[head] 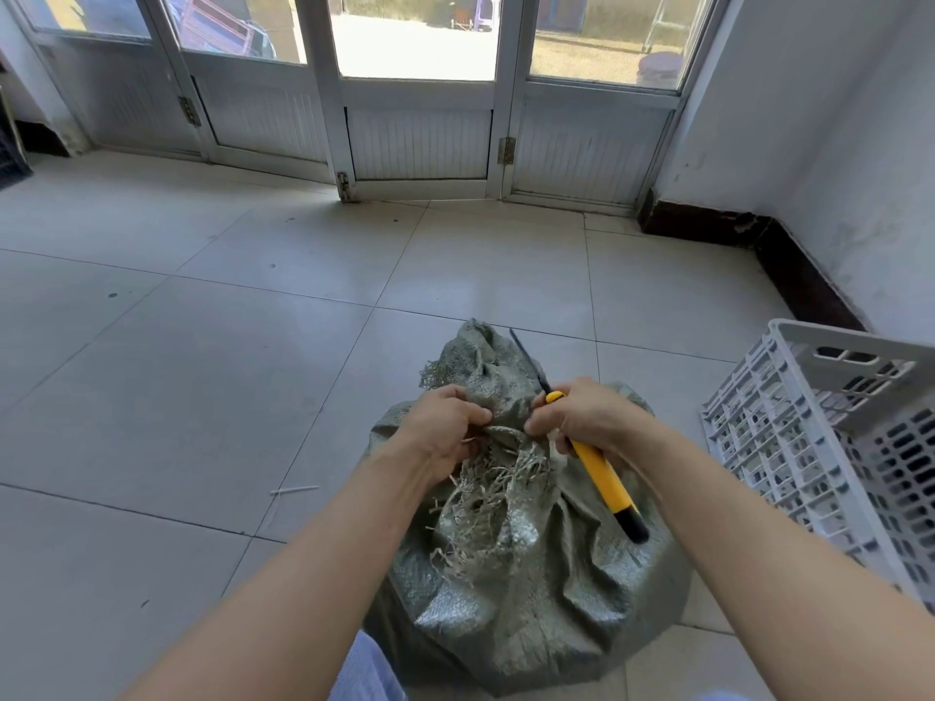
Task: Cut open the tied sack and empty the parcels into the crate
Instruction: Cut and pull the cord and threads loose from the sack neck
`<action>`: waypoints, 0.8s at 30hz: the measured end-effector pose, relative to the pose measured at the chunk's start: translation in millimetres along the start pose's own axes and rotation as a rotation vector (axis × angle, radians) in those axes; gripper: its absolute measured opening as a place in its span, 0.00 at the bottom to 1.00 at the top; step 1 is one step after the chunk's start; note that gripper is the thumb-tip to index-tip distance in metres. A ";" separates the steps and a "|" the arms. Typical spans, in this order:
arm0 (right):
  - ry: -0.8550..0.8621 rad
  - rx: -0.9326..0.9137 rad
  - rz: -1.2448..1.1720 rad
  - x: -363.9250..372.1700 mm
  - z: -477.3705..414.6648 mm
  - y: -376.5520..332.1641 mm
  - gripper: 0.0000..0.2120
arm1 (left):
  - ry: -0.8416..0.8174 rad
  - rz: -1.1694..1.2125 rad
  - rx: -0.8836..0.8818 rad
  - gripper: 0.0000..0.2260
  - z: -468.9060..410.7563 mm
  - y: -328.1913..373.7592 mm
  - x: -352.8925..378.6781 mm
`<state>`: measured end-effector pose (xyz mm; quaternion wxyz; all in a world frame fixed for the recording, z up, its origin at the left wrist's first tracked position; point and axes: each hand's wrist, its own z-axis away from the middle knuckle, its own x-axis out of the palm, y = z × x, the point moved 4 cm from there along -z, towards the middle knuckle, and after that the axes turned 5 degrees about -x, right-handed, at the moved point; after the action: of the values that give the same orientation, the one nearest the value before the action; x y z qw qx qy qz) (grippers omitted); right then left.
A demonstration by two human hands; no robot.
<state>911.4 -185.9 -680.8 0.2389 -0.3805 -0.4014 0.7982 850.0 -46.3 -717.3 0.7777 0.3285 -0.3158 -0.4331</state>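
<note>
Left hand (445, 427): pinches the woven sack's (531, 574) bunched neck; the sack sits on the floor between the arms.
Right hand (582, 422): clamped round a yellow utility knife (604, 475) at the neck.
Crate (819, 447): just right of the sack.
Risk: a slipping blade could nick the left fingers or the parcels inside.
Count: one sack, knife, crate; no parcels showing.

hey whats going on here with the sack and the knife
A person is working at the neck of a woven sack that sits on the tiled floor. The left hand grips the bunched, frayed neck. The right hand holds a yellow utility knife against it, blade out and pointing away. The sack looks full, and a white plastic crate stands to the right. No parcels are in view.
</note>
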 end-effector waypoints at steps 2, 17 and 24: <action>0.102 -0.028 -0.067 -1.7 -4.4 -1.0 0.13 | -0.050 -0.050 -0.003 0.13 2.4 -1.6 2.0; -0.156 0.025 -0.045 12.7 -3.1 3.1 0.11 | 0.249 -0.228 0.082 0.06 -2.5 0.2 -7.2; 0.062 -0.048 -0.213 4.4 -7.4 -1.8 0.08 | 0.068 -0.164 0.097 0.07 4.1 3.8 -0.3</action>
<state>914.9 -178.4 -684.1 0.3252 -0.3657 -0.4509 0.7464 848.4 -45.5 -711.9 0.7330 0.4050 -0.2816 -0.4683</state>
